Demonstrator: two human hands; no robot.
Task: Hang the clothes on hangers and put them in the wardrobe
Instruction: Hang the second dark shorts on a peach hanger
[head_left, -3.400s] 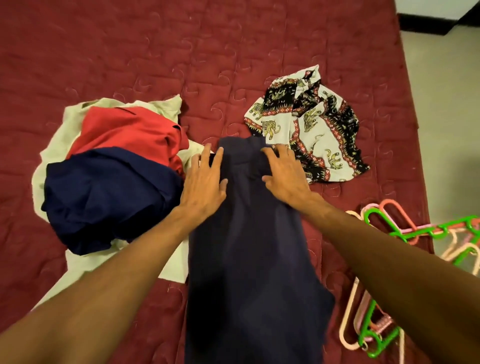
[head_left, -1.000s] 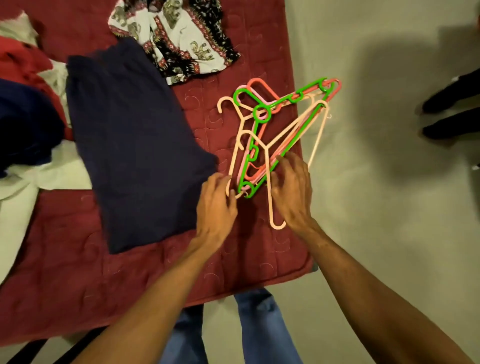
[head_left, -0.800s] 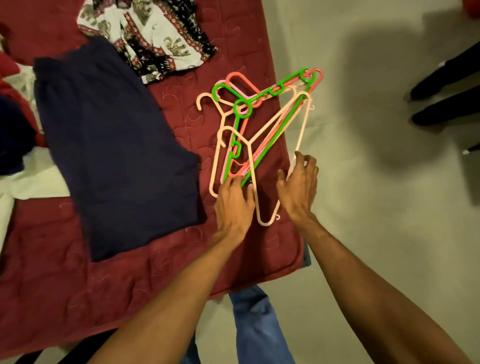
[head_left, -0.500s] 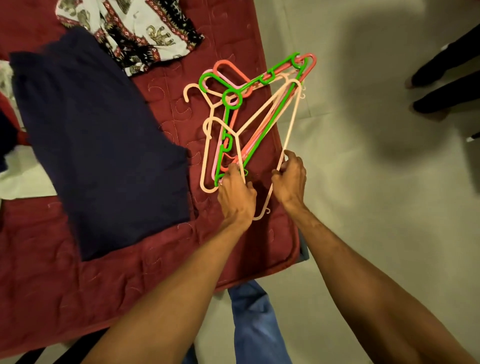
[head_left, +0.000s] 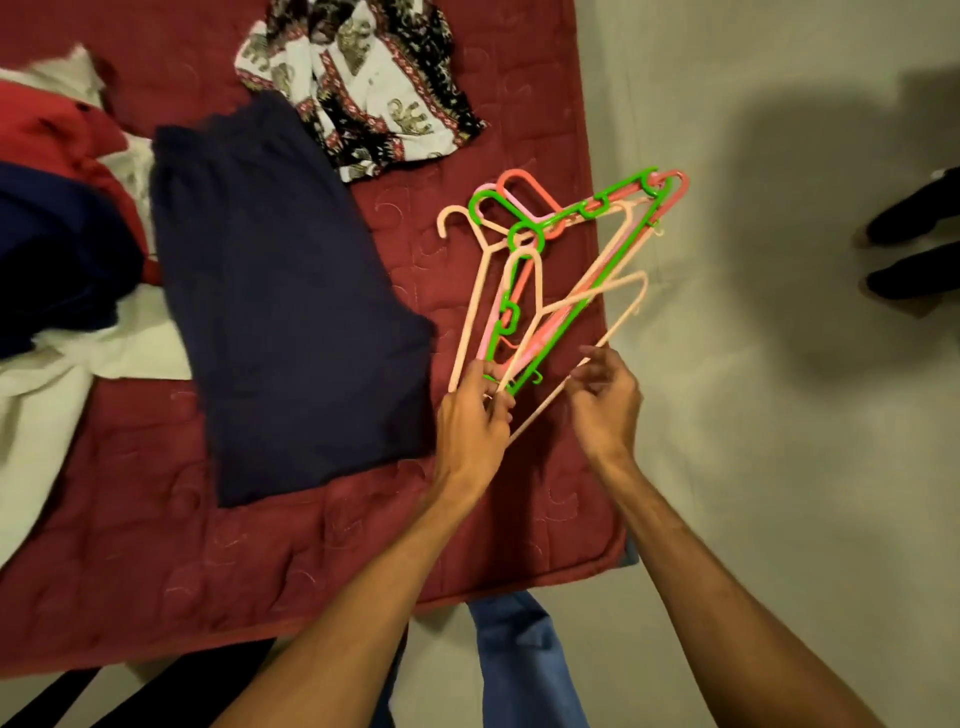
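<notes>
**One hanger half out of the tangle**

Our left grip (head_left: 470, 415) clamped the corner of the tangled green, pink and peach plastic hangers (head_left: 524, 234). Our right grip (head_left: 605, 410) pinched one thin peach plastic hanger (head_left: 615, 332) by its bar. We judged its hook could snag, dragging the bundle off the red quilted bed (head_left: 156, 571).

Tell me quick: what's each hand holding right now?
Left hand: fingers grip the hanger bundle at its corner.
Right hand: fingers pinch the peach hanger by its bar.
</notes>
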